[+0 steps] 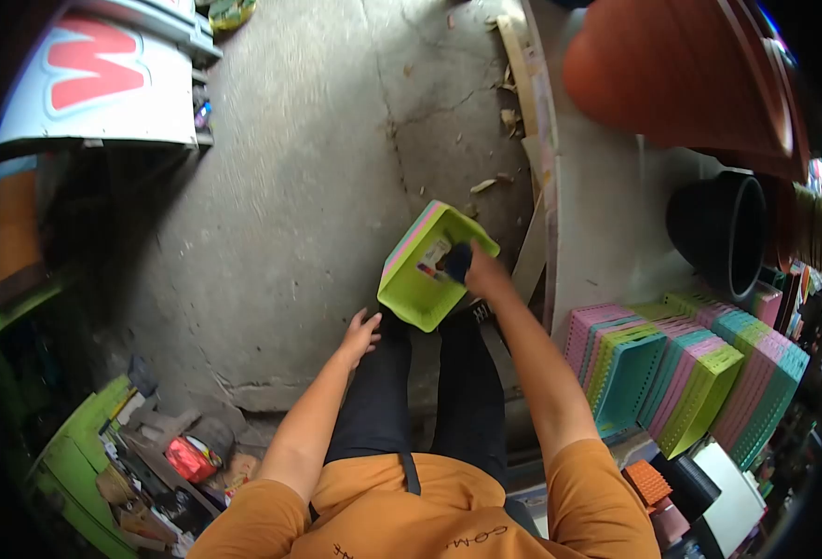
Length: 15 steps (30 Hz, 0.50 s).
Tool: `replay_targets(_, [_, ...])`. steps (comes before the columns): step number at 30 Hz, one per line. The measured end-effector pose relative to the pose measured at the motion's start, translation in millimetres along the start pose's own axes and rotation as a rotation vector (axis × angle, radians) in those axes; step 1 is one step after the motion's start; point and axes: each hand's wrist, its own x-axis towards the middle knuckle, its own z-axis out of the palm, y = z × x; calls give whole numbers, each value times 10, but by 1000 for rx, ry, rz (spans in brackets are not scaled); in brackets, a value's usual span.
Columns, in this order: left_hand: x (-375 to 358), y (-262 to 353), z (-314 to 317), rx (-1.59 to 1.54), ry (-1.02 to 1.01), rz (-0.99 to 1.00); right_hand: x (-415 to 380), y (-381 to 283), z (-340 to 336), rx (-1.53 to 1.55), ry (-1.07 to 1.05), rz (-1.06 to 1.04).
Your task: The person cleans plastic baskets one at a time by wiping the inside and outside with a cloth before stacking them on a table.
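A lime-green plastic basket (417,296), with pink and other coloured edges stacked under it, sits tilted in front of my knees. Inside it, a printed label (431,259) shows on the bottom. My right hand (482,272) is closed around a small dark blue thing (458,262) over the basket's right part; I cannot tell whether it is a cloth or a brush. Just off the basket's lower left corner is my left hand (362,336), its fingers apart and nothing in it.
Stacked pastel baskets (627,377) stand at my right. Beyond them on the pale ledge (606,233) lie a black pot (720,233) and nested terracotta pots (681,79). A white panel with a red letter (99,70) is at upper left. Scraps litter the concrete floor (280,186).
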Motion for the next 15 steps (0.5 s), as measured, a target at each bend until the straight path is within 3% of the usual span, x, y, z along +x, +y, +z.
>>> replay_targets(3, [287, -21, 71, -43, -160, -13, 347, -20, 85, -187, 213, 82])
replay_targets(5, [354, -11, 177, -95, -256, 14, 576, 86, 194, -201, 231, 81])
replay_targets(15, [248, 93, 262, -94, -301, 44, 529, 14, 218, -36, 261, 131])
